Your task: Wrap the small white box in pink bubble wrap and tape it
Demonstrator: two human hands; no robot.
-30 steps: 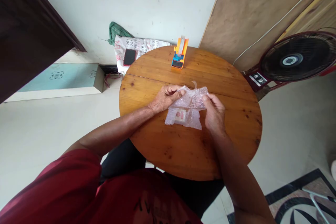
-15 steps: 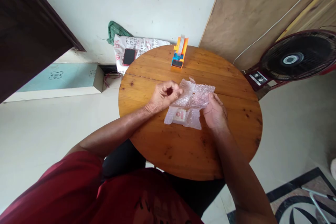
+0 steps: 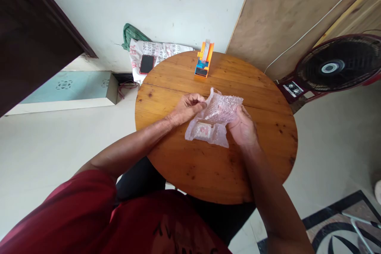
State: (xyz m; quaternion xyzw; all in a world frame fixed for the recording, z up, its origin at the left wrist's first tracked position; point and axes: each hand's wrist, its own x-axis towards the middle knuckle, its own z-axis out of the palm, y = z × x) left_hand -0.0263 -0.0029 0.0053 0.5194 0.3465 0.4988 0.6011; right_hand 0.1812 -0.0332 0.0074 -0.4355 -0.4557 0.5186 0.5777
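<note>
A crinkled piece of clear bubble wrap (image 3: 225, 107) is raised above the round wooden table (image 3: 190, 170). My right hand (image 3: 244, 126) pinches its right edge between thumb and fingers. At its left edge, my left hand (image 3: 190, 107) has thumb and fingers closed on the wrap. Just below, nearer me, lies a small pale flat item with a red mark (image 3: 204, 130), covered by clear wrap that spreads to its right. Whether the raised piece and the lower wrap are one sheet I cannot tell.
An orange and blue tape dispenser (image 3: 204, 59) stands at the table's far edge. Behind the table, a dark phone (image 3: 147, 64) rests on a printed white sack (image 3: 137, 51) beside a green bag (image 3: 133, 35). A floor fan (image 3: 333, 67) is at the right.
My left hand's fingers have closed from a loose curl onto the bubble wrap's left edge, which now lifts and bends. My right hand keeps its hold, barely moved.
</note>
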